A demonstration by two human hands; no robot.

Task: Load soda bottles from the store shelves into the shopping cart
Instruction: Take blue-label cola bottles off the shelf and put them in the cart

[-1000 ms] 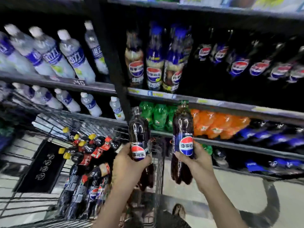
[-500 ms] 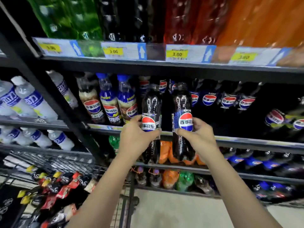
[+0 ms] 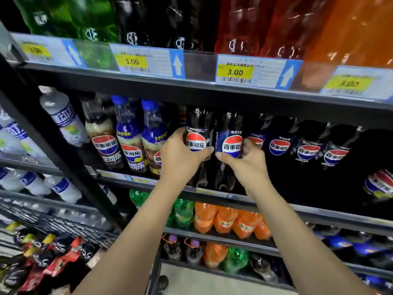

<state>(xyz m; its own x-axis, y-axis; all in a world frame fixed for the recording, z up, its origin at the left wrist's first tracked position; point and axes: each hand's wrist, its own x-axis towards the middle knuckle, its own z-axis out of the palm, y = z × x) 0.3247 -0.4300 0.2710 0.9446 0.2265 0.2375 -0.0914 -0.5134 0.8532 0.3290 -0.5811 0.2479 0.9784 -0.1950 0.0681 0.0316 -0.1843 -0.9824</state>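
My left hand (image 3: 180, 160) grips a dark cola bottle with a black label (image 3: 198, 133) at its waist. Beside it, my right hand (image 3: 244, 165) grips a second dark cola bottle with a blue label (image 3: 229, 141). Both bottles stand upright, side by side, at the front of the cola shelf (image 3: 212, 193), among a row of similar bottles (image 3: 306, 147). The shopping cart (image 3: 53, 226) is at the lower left, with several dark bottles with red and yellow caps (image 3: 46, 256) lying in it.
Blue-capped cola bottles (image 3: 129, 135) stand left of my hands, white-capped bottles (image 3: 61, 116) further left. The shelf above (image 3: 191, 81) carries price tags and large green, dark, red and orange bottles. Orange and green bottles (image 3: 217, 220) fill lower shelves. A black upright post (image 3: 63, 158) divides the shelving.
The view rose from the cart toward the shelves. Both hands, each holding a cola bottle, moved up and forward to the cola shelf, the bottles closing together.
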